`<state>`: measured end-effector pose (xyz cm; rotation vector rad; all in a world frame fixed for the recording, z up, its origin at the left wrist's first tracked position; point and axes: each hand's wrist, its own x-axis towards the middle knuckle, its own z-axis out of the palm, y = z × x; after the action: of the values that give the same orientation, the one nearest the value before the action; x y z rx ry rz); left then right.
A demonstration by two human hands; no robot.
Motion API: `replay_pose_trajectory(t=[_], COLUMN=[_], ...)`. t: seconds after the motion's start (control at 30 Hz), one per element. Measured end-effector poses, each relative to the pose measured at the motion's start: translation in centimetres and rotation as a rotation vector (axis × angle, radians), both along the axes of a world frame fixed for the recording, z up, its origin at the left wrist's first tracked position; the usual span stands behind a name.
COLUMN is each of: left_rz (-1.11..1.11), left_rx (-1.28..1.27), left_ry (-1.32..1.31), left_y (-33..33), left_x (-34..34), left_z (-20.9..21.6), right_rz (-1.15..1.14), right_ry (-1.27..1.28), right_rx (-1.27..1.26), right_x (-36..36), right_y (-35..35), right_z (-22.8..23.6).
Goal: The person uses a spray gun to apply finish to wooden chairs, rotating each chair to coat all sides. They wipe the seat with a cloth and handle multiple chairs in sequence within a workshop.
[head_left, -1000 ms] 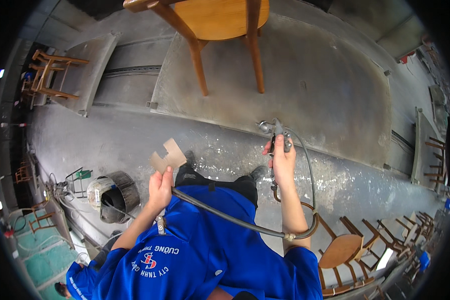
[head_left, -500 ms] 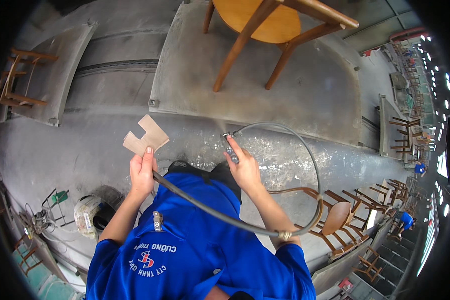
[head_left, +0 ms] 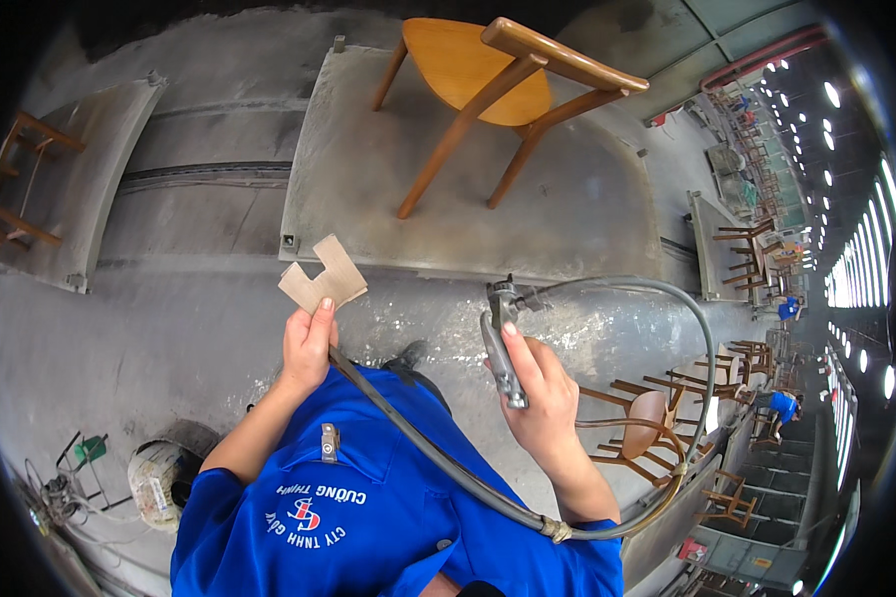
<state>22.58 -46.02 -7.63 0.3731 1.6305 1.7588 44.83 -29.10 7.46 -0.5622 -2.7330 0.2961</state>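
Pinched between the thumb and fingers of my left hand (head_left: 309,346) is a flat, light-brown notched card (head_left: 326,279), perhaps cardboard or thin wood. A dark hose (head_left: 408,428) runs from beside that hand across my front and loops up on the right. My right hand (head_left: 546,403) is wrapped round a metal spray gun (head_left: 503,338), its nozzle end pointing away from me. The hose joins the gun near its top. Beyond both hands, a wooden chair (head_left: 468,149) with a yellowish round seat stands on a grey flat platform (head_left: 338,199), apart from the gun.
Another platform at the left bears a wooden frame (head_left: 35,189). A white bucket (head_left: 157,483) stands on the floor at lower left, near tangled hoses. Several brown chairs (head_left: 647,413) stand at right. A person in blue (head_left: 782,404) works farther off, under rows of lights.
My right hand has lifted the spray gun closer and to the right; the faint mist at its nozzle no longer shows. My left hand with the card has shifted right. The view has tilted.
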Motion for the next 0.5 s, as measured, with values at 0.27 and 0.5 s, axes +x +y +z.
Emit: replay_pose_trajectory(t=[0.27,0.5], left_rz=[0.036,0.044], left_rx=[0.115,0.095], left_ry=[0.017,0.011], left_y=[-3.5,-6.7], left_x=[-1.3,-1.6], left_z=[0.8,1.9], right_rz=[-0.108,-0.138], right_ry=[-0.209,-0.293], right_rx=[-0.228,-0.229], right_x=[-3.0,-4.2], right_y=[-1.9,-3.1], right_z=[-7.0,-7.8])
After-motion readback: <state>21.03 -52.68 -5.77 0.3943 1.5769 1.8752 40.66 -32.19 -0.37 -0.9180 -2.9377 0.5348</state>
